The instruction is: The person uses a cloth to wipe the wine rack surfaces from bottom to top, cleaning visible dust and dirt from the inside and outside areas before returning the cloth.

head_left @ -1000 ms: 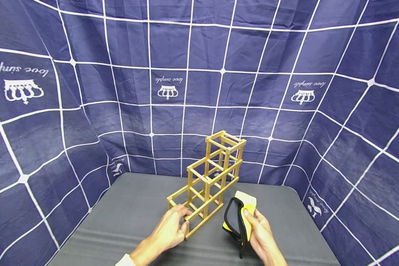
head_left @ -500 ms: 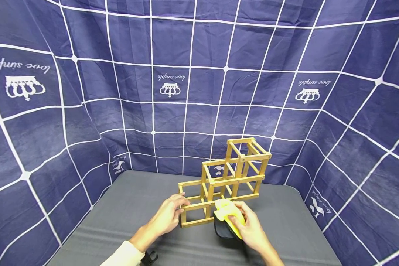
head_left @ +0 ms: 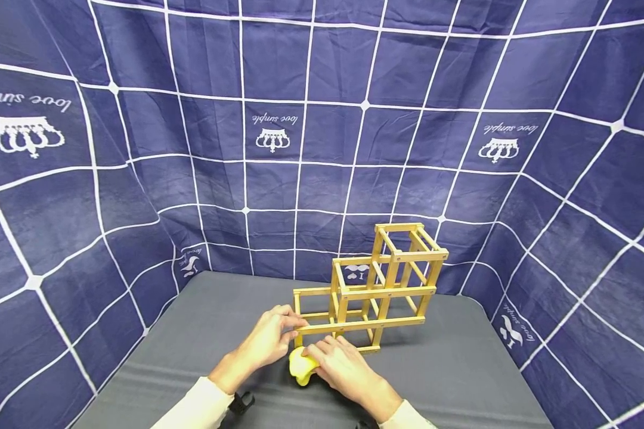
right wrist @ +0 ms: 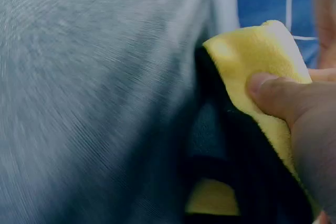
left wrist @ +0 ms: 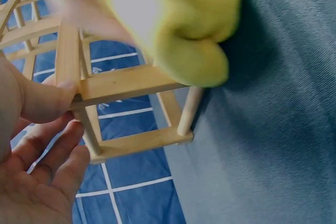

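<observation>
Both pinch: left hand the rack, long axis crosswise, top tier rightward; right hand the cloth.

Yellow cloth (black-edged), tan rack, grey tabletop, blue backdrop gridded in white.

A dark blue fabric backdrop is hung behind the worktop and along both sides. It is crossed by a grid of white lines, and some crossings are marked with a white diamond. White crowns are printed upside down on the left, middle and right of the cloth, each topped by inverted "love simple" lettering. Lower down, white moustache-like prints are seen near both side corners. The worktop is surfaced in grey, a fine weave is shown in the left wrist view, and faint creases are spread across its front.
</observation>
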`<state>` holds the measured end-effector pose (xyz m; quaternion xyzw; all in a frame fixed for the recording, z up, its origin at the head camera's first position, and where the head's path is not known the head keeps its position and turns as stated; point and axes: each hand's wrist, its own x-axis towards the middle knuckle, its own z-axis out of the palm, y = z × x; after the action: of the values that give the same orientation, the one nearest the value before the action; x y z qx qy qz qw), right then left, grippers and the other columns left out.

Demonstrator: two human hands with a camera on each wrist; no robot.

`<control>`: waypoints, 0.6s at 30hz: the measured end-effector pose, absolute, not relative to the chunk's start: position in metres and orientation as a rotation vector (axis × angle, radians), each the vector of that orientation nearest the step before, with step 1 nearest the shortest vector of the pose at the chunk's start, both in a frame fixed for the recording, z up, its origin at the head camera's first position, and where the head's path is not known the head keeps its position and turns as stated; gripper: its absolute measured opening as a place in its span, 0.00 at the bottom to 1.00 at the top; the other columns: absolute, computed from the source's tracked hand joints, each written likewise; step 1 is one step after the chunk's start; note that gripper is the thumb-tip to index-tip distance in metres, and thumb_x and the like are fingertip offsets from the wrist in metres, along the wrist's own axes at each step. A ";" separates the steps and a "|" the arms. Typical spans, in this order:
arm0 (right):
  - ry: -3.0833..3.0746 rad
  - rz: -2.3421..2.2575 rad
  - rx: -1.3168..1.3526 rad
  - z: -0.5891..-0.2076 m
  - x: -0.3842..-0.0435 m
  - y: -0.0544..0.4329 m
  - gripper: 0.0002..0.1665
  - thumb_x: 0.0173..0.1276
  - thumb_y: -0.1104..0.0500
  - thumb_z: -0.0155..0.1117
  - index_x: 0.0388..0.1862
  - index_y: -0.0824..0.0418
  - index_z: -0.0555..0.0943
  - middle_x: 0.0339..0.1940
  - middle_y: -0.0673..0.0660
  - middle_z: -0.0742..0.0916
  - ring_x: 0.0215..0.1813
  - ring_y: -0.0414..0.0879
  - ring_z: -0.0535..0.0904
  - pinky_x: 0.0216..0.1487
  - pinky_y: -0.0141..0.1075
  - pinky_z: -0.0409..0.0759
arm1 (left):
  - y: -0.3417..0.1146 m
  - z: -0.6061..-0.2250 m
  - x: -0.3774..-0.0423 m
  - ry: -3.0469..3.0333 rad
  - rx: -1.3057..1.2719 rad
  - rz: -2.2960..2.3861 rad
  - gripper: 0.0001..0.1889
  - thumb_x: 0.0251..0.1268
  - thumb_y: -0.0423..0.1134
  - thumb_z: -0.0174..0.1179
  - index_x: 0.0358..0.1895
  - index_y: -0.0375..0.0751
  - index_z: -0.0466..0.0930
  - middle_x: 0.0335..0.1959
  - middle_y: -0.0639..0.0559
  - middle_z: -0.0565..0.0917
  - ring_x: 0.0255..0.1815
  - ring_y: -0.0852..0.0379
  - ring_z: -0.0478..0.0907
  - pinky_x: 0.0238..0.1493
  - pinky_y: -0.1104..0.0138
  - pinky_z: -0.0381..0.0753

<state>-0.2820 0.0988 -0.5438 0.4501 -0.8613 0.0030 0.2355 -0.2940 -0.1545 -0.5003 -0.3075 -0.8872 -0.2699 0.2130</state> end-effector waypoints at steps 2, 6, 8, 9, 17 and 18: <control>-2.384 0.044 1.261 -0.549 -0.284 0.093 0.28 0.71 0.47 0.89 0.67 0.41 0.89 0.57 0.40 0.96 0.58 0.40 0.89 0.59 0.42 0.93 | -0.155 -0.498 -0.296 -2.467 -0.878 -0.751 0.18 0.66 0.21 0.76 0.52 0.47 1.00 0.46 0.56 0.93 0.49 0.50 0.89 0.51 0.57 0.90; -2.438 0.162 1.314 -0.555 -0.284 0.091 0.26 0.75 0.42 0.82 0.69 0.42 0.93 0.63 0.41 0.97 0.61 0.40 0.89 0.61 0.42 0.92 | -0.154 -0.493 -0.298 -2.492 -0.902 -0.768 0.16 0.68 0.23 0.77 0.51 0.46 0.99 0.47 0.55 0.94 0.49 0.50 0.90 0.50 0.59 0.89; -2.445 0.181 1.323 -0.556 -0.283 0.090 0.27 0.75 0.40 0.81 0.70 0.43 0.93 0.66 0.42 0.96 0.60 0.41 0.88 0.59 0.36 0.90 | -0.154 -0.491 -0.299 -2.502 -0.906 -0.780 0.14 0.69 0.24 0.77 0.51 0.46 0.99 0.46 0.56 0.94 0.48 0.51 0.90 0.49 0.61 0.89; -2.439 0.177 1.323 -0.556 -0.282 0.089 0.27 0.75 0.39 0.81 0.70 0.43 0.94 0.66 0.43 0.96 0.59 0.40 0.88 0.59 0.35 0.89 | -0.154 -0.490 -0.300 -2.505 -0.906 -0.788 0.14 0.70 0.25 0.77 0.51 0.46 0.99 0.46 0.56 0.93 0.48 0.51 0.90 0.48 0.62 0.89; -2.365 0.063 1.277 -0.559 -0.278 0.080 0.23 0.69 0.52 0.90 0.62 0.43 0.96 0.57 0.41 0.96 0.47 0.38 0.82 0.51 0.27 0.86 | -0.153 -0.494 -0.301 -2.483 -0.922 -0.769 0.15 0.67 0.21 0.78 0.49 0.44 0.99 0.44 0.55 0.93 0.48 0.50 0.91 0.49 0.61 0.91; -2.371 0.058 1.266 -0.559 -0.277 0.080 0.24 0.68 0.53 0.91 0.62 0.43 0.96 0.56 0.41 0.95 0.46 0.38 0.82 0.51 0.27 0.86 | -0.153 -0.495 -0.302 -2.473 -0.932 -0.773 0.16 0.66 0.20 0.78 0.49 0.44 0.99 0.44 0.55 0.93 0.48 0.51 0.91 0.49 0.61 0.91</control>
<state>-0.2775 0.0803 -0.5593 0.4590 -0.8594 0.0212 0.2244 -0.3019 -0.1533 -0.4954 -0.3322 -0.8813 -0.2753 0.1926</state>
